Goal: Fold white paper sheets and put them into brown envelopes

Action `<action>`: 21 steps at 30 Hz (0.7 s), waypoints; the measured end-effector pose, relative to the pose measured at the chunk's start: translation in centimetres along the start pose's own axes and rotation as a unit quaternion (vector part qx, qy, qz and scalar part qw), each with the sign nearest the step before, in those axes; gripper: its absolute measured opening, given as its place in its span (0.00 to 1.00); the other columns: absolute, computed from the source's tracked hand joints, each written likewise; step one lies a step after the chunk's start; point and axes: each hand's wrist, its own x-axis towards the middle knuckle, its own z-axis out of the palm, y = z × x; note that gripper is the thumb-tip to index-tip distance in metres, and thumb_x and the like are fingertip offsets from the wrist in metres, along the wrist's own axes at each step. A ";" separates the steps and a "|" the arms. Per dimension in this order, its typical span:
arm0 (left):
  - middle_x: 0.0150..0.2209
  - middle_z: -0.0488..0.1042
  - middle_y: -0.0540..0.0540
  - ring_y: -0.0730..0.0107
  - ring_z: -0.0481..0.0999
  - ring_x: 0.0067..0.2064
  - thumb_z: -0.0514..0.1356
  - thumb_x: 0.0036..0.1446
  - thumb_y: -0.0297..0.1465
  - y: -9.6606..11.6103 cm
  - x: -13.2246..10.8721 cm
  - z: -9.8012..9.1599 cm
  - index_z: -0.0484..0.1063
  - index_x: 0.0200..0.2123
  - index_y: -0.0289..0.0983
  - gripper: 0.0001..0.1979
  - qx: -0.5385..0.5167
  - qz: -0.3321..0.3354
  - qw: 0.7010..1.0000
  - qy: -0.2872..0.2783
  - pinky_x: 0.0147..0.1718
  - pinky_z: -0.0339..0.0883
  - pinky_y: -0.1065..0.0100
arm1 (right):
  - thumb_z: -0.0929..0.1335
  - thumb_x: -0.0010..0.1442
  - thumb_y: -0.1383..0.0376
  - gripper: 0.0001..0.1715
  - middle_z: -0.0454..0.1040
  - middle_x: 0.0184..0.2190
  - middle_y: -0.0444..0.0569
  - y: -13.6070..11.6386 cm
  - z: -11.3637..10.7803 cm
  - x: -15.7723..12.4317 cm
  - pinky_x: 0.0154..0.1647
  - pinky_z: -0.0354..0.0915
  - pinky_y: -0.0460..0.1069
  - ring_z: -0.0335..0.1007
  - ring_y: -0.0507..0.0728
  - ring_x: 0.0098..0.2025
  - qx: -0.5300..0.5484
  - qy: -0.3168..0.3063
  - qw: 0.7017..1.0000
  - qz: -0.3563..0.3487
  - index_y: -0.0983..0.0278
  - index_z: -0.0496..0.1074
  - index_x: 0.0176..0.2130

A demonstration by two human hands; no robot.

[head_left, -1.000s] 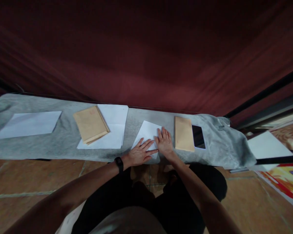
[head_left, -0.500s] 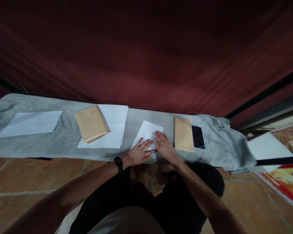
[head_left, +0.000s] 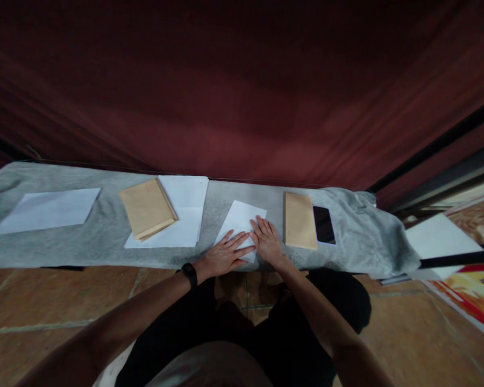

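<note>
A folded sheet of white paper (head_left: 241,214) lies slantwise on the grey cloth in front of me. My left hand (head_left: 225,256) rests flat on its lower left part, fingers stretched to the right. On the paper's right side lies my right hand (head_left: 267,240), palm down with fingers extended up and left. The fingertips of the left hand come close to the right hand; whether they touch I cannot tell. Both hands cover the lower half of the paper. Right of them a brown envelope (head_left: 300,220) lies beside a dark-screened phone (head_left: 324,224).
On the left, a stack of brown envelopes (head_left: 146,207) overlaps white sheets (head_left: 185,215). Farther left lies another white sheet (head_left: 48,210). Grey cloth (head_left: 113,250) covers the narrow bench. A dark red curtain (head_left: 242,107) hangs behind it, and a black bar (head_left: 460,259) juts in at the right.
The view has shifted slightly. My right hand's fingers sit a little differently on the paper, while the left hand stays flat in nearly the same place.
</note>
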 end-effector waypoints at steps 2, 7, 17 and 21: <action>0.73 0.54 0.45 0.62 0.51 0.73 0.50 0.70 0.43 -0.1 -0.4 0.0 0.54 0.70 0.49 0.27 -0.010 -0.009 1.000 0.000 0.71 0.41 0.51 | 0.57 0.74 0.58 0.30 0.51 0.72 0.59 0.2 0.1 0.0 0.71 0.49 0.63 0.49 0.65 0.73 -0.005 0.007 1.000 0.010 0.65 0.57 0.70; 0.71 0.56 0.42 0.63 0.55 0.72 0.46 0.71 0.44 -0.5 -1.1 0.9 0.51 0.72 0.41 0.30 -0.037 -0.073 0.996 0.034 0.71 0.46 0.54 | 0.59 0.74 0.56 0.32 0.51 0.72 0.58 0.1 0.3 0.0 0.71 0.48 0.61 0.50 0.65 0.72 -0.010 0.019 0.999 0.032 0.65 0.57 0.70; 0.71 0.56 0.38 0.59 0.53 0.72 0.41 0.71 0.41 -2.0 4.2 2.3 0.53 0.71 0.36 0.30 -0.041 -0.156 0.984 0.071 0.69 0.51 0.51 | 0.59 0.73 0.53 0.32 0.51 0.72 0.58 -0.1 -0.2 0.2 0.71 0.48 0.61 0.51 0.65 0.72 -0.015 0.014 0.999 0.040 0.63 0.58 0.69; 0.69 0.59 0.36 0.56 0.54 0.72 0.41 0.70 0.41 -3.6 5.8 2.4 0.56 0.70 0.34 0.31 -0.019 -0.184 0.979 0.089 0.69 0.49 0.48 | 0.59 0.74 0.53 0.31 0.51 0.72 0.57 -0.2 -0.4 0.1 0.71 0.48 0.62 0.51 0.64 0.72 -0.009 0.016 0.999 0.044 0.63 0.58 0.69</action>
